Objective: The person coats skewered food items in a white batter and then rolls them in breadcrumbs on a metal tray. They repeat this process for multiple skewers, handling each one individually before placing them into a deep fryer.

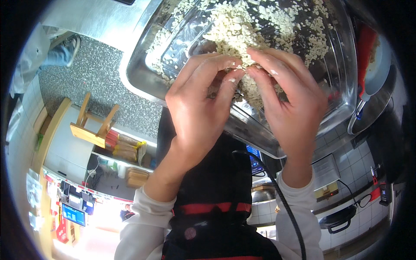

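A large rectangular stainless steel pan lies before me, with a heap of pale, flaky dough-like crumbs in it. More flakes are scattered over its bottom and sides. My left hand is curled above the near part of the pan, thumb and fingertips pinching a few crumbs. Facing it, my right hand pinches crumbs between thumb and fingers, its fingertips almost touching the left ones. Bits of crumb stick to the fingers of both hands. Exactly what lies between the fingertips is partly hidden.
The pan rests beside a steel worktop. At right are a red-handled utensil and a round metal pan. A wooden stool stands on the speckled floor. A person's leg shows at upper left. A black cable hangs before my apron.
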Demonstrator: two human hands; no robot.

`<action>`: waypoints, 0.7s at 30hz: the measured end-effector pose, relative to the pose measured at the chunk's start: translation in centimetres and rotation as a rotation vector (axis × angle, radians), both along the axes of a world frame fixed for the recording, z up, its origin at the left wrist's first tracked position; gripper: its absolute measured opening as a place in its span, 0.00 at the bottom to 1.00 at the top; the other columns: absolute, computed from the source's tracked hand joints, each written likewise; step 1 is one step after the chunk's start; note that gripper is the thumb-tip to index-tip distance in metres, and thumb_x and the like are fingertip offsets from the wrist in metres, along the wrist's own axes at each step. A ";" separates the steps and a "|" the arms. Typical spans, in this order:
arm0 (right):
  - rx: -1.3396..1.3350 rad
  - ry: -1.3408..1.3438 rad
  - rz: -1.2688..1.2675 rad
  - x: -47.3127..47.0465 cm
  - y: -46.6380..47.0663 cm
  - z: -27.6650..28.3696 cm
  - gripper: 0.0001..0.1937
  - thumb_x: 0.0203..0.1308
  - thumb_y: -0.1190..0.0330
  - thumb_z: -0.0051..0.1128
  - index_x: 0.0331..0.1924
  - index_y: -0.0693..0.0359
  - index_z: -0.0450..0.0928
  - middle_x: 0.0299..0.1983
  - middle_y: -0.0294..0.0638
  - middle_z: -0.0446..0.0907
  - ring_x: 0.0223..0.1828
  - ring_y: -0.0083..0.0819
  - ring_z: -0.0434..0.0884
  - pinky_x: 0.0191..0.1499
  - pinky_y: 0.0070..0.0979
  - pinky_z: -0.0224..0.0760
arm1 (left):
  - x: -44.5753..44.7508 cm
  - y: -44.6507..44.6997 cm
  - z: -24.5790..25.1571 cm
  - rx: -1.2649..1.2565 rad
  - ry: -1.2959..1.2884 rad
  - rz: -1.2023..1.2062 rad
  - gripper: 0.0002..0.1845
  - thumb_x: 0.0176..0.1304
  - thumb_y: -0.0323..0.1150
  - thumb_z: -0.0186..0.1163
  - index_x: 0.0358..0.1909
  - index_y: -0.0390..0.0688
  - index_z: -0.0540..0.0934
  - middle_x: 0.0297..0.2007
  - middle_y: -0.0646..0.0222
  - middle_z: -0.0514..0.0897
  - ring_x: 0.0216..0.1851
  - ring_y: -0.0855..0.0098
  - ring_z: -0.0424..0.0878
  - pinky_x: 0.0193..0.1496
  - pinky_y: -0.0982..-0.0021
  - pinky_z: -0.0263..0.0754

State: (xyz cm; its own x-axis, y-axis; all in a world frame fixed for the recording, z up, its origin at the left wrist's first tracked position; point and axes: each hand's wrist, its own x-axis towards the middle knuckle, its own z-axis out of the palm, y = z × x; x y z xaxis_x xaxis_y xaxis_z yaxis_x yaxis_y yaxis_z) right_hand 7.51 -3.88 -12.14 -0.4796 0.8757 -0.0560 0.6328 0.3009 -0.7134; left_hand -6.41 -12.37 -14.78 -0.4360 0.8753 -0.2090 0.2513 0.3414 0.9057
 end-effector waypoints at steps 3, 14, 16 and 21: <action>-0.008 -0.006 0.028 0.6 0.7 0.2 0.14 0.61 0.78 0.72 0.50 0.57 0.91 0.44 0.39 0.90 0.39 0.24 0.88 0.37 0.19 0.80 | -0.6 0.0 0.3 -0.001 -0.054 0.000 0.14 0.62 0.21 0.73 0.49 0.38 0.86 0.44 0.62 0.90 0.38 0.72 0.90 0.41 0.75 0.85; -0.220 -0.021 0.420 0.8 7.5 0.7 0.24 0.64 0.78 0.63 0.64 0.58 0.80 0.61 0.48 0.77 0.56 0.35 0.80 0.57 0.26 0.74 | -2.5 2.1 -0.1 0.011 -0.092 -0.026 0.25 0.61 0.20 0.74 0.60 0.36 0.80 0.55 0.61 0.85 0.49 0.75 0.86 0.52 0.72 0.88; 0.015 -0.019 0.135 1.0 5.1 -0.2 0.13 0.68 0.78 0.65 0.53 0.55 0.89 0.46 0.36 0.89 0.40 0.21 0.87 0.43 0.19 0.78 | -1.9 2.0 -0.1 0.025 -0.206 -0.034 0.27 0.60 0.20 0.75 0.61 0.36 0.80 0.54 0.62 0.85 0.49 0.75 0.86 0.52 0.72 0.88; -0.208 -0.103 -0.063 5.0 0.6 0.8 0.11 0.68 0.77 0.66 0.52 0.60 0.89 0.42 0.37 0.88 0.38 0.22 0.85 0.43 0.18 0.77 | -1.9 1.2 0.0 0.086 0.002 -0.044 0.21 0.61 0.21 0.75 0.56 0.38 0.82 0.52 0.63 0.88 0.46 0.76 0.88 0.51 0.74 0.89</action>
